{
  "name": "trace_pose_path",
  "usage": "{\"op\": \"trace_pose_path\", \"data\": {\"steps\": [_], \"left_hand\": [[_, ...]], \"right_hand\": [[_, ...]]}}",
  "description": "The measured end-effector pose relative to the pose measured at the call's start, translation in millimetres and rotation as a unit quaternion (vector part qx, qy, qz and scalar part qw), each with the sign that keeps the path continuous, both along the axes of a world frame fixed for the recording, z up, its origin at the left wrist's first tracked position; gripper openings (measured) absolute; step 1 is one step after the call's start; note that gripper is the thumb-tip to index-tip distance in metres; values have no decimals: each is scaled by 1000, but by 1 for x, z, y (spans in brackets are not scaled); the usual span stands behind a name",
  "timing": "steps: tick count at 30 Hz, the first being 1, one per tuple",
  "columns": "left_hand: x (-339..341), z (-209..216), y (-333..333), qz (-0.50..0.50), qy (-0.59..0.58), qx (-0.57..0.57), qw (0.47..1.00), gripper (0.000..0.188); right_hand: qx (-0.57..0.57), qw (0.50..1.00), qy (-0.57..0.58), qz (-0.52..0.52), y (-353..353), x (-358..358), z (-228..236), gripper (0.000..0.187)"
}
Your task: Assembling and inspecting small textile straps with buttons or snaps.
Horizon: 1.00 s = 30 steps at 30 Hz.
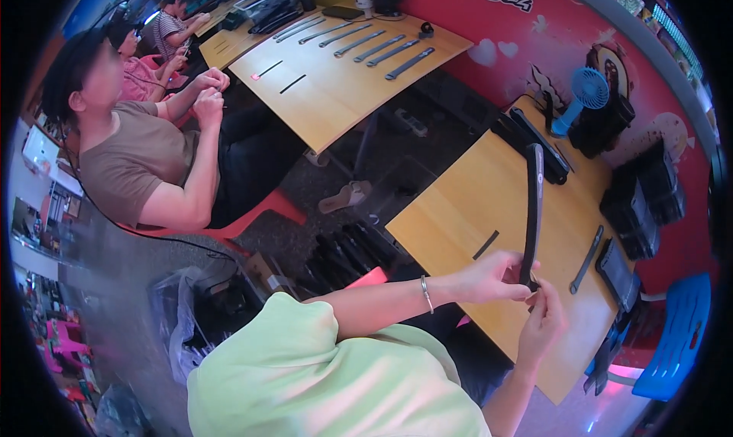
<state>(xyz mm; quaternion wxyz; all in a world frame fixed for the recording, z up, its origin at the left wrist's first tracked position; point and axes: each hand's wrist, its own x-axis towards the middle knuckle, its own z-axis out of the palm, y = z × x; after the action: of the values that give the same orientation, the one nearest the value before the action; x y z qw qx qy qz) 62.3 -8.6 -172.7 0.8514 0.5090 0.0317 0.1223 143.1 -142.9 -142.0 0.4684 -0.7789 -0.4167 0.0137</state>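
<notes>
A long dark strap point(534, 208) with a lighter grey edge stands up from my hands, above the near table. Its lower part is gripped in my left hand point(492, 279), thumb and fingers closed around it. My right hand point(544, 315) pinches at the strap's bottom end, where the fingers of both hands nearly meet; small details there are hidden. A short thin black strip point(485, 244) lies on the table just beyond my left hand. To the right of my hands lies another dark strap point(586, 260), flat on the wood.
Stacked black bundles point(634, 208) and a blue fan point(588, 90) stand along the near table's point(439, 208) wall side. A blue chair point(672, 338) is at right. At left a co-worker point(145, 147) sits by another table point(321, 116) bearing several straps. Black pieces point(347, 257) lie below.
</notes>
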Motion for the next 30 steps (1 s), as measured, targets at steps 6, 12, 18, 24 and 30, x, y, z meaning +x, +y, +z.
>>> {"op": "trace_pose_path", "data": {"steps": [6, 12, 18, 24, 30], "left_hand": [[4, 4, -4, 17, 11, -9, 1000, 35], [15, -8, -12, 84, 21, -8, 996, 36], [10, -1, -1, 86, 24, 72, 993, 54], [11, 1, -5, 53, 69, 71, 994, 38], [-1, 1, -18, 1, 92, -60, 994, 37]], "right_hand": [[-14, 993, -111, -34, 4, -2, 5, 16], [7, 994, -71, -78, 8, -14, 5, 18], [56, 997, -17, -54, 5, -6, -4, 22], [51, 997, 43, -34, -2, 8, -10, 17], [13, 990, -136, -42, -6, 27, 4, 22]]}}
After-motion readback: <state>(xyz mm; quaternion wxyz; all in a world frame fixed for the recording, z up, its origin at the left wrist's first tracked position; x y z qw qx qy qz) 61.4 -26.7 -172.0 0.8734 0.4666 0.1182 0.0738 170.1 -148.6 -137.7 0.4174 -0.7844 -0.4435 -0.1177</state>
